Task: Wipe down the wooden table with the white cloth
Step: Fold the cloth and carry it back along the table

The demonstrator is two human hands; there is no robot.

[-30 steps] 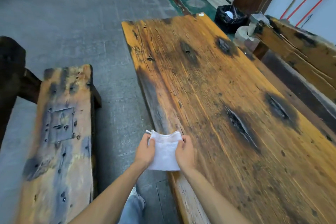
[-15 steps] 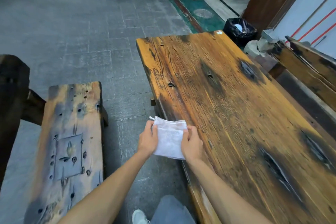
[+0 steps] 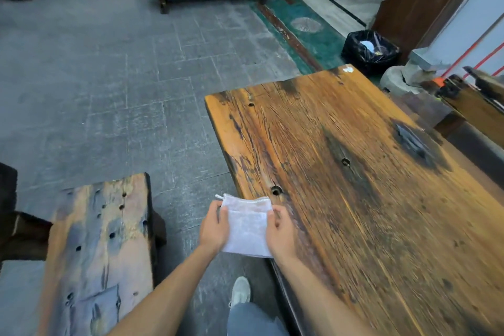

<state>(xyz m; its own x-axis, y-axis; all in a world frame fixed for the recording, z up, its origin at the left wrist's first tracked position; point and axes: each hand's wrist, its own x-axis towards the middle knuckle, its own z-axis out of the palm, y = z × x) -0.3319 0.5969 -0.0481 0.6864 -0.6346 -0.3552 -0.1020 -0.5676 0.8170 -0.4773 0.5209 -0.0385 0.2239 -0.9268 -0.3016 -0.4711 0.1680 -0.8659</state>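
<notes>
So we've got the white cloth (image 3: 246, 229) folded up and held between both hands, right at the near left edge of the wooden table (image 3: 368, 199). Our left hand (image 3: 214, 228) pinches the cloth's left side, fingers curled around the edge with the thumb on top. Our right hand (image 3: 281, 232) grips the right side the same way, fingers tucked around the fabric. The cloth is stretched flat between the two sets of fingers, with its far hem poking out just past the fingertips and a little loop of trim sticking out beyond the left fingers.

Whether the cloth is actually touching the wood or hanging just off the edge, we honestly can't tell. The right fingers sit over the tabletop edge, the left ones over the grey stone floor (image 3: 109, 76).

Just beyond the right fingertips there's a round hole (image 3: 276, 190) in the table. Off to the left of the left hand sits a weathered wooden bench (image 3: 101, 248). Below the cloth, closer to us, a light sneaker (image 3: 240, 290) is planted on the floor. Way past the fingers, by the table's far corner, there's a black-lined trash bin (image 3: 369, 50).
</notes>
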